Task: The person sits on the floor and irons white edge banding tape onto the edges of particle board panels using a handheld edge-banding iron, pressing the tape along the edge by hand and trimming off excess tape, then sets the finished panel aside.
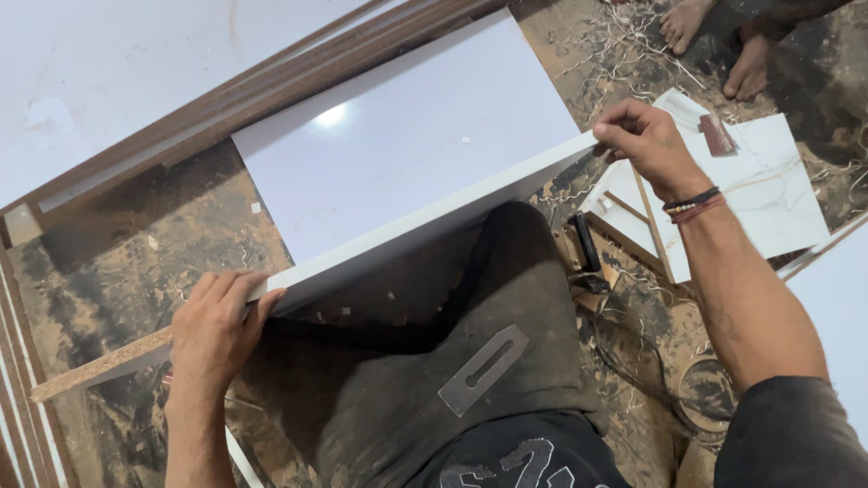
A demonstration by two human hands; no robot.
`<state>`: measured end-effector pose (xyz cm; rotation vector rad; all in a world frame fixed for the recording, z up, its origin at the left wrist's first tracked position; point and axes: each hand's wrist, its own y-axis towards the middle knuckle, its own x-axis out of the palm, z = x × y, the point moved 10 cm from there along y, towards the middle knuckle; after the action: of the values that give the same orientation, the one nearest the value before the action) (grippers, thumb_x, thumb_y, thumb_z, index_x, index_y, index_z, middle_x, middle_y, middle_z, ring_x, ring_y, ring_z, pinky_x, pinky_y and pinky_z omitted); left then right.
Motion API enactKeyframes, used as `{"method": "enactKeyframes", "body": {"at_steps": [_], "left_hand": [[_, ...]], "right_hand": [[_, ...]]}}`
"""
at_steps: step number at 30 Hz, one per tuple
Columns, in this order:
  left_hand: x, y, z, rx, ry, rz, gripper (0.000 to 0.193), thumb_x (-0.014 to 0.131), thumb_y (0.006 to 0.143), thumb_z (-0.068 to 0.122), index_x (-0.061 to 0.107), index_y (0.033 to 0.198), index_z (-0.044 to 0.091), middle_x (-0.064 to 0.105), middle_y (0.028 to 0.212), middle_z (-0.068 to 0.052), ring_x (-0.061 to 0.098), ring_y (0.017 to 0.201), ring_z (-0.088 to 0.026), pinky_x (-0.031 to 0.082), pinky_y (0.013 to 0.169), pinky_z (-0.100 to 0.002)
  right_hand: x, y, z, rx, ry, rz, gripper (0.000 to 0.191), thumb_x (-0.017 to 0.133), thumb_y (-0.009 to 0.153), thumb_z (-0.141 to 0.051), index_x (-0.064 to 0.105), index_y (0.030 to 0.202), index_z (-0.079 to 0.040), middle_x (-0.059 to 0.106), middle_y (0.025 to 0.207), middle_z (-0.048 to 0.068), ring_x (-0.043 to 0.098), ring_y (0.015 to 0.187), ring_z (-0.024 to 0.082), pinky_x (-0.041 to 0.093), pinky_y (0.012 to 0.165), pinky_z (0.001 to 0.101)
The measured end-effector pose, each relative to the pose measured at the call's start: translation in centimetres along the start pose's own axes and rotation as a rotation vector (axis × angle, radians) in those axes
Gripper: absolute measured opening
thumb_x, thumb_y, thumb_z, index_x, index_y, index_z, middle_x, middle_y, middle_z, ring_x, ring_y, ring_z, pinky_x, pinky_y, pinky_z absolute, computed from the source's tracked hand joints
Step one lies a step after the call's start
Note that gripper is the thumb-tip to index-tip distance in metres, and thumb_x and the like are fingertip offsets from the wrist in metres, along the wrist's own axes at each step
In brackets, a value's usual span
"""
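Now the left hand (215,327) curls its fingers (237,291) over the near left edge of the glossy white rectangular laminated board (398,145), which rests tilted across the person's lap, while the right hand (647,145) pinches its far right corner (a flat grey slotted metal blade (484,369) lies on the thigh below the board).

Head view, steeply downward (close)
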<state>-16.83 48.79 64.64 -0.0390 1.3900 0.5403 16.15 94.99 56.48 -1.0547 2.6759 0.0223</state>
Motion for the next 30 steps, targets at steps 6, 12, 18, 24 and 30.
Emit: {"method": "enactKeyframes", "body": {"at_steps": [6,12,18,24,30], "left_hand": [[-0.2,0.2,0.2,0.005,0.005,0.017,0.025,0.080,0.088,0.027,0.074,0.102,0.007,0.073,0.099,-0.005,0.066,0.091,-0.025,0.054,0.078,-0.036],[-0.1,-0.3,0.2,-0.001,-0.004,0.011,0.025,0.079,0.088,0.027,0.074,0.102,0.007,0.073,0.100,-0.005,0.066,0.091,-0.025,0.054,0.078,-0.036],[-0.2,0.0,0.2,0.008,0.008,0.024,0.025,0.079,0.088,0.028,0.074,0.102,0.007,0.073,0.101,-0.005,0.066,0.092,-0.024,0.054,0.079,-0.036],[0.0,0.2,0.2,-0.005,0.020,0.006,0.026,0.079,0.089,0.029,0.075,0.102,0.008,0.073,0.101,-0.005,0.066,0.092,-0.023,0.054,0.079,-0.035],[0.0,0.2,0.0,-0.006,0.025,0.011,0.026,0.079,0.089,0.030,0.075,0.103,0.008,0.074,0.101,-0.005,0.066,0.091,-0.023,0.054,0.077,-0.035]], "right_hand": [[-0.6,0.2,2.0,0.064,0.161,0.061,0.012,0.072,0.099,-0.014,0.067,0.108,-0.006,0.071,0.095,0.004,0.070,0.081,0.013,0.056,0.071,0.0273],[-0.3,0.0,1.0,0.140,0.150,-0.008,0.013,0.071,0.099,-0.017,0.068,0.108,-0.007,0.071,0.096,0.003,0.071,0.082,0.013,0.060,0.074,0.0290],[-0.7,-1.1,-2.9,-0.077,-0.483,0.144,0.017,0.071,0.104,-0.018,0.072,0.110,-0.002,0.074,0.094,0.008,0.073,0.087,0.017,0.057,0.075,0.0300],[-0.9,-0.7,-0.1,0.147,0.093,0.046,0.013,0.069,0.101,-0.017,0.070,0.110,-0.008,0.074,0.098,0.004,0.074,0.088,0.015,0.059,0.075,0.0291],[-1.1,-0.3,3.7,0.276,0.386,0.078,0.007,0.071,0.102,-0.018,0.069,0.105,-0.012,0.071,0.094,0.000,0.070,0.087,0.012,0.059,0.079,0.0306]]}}
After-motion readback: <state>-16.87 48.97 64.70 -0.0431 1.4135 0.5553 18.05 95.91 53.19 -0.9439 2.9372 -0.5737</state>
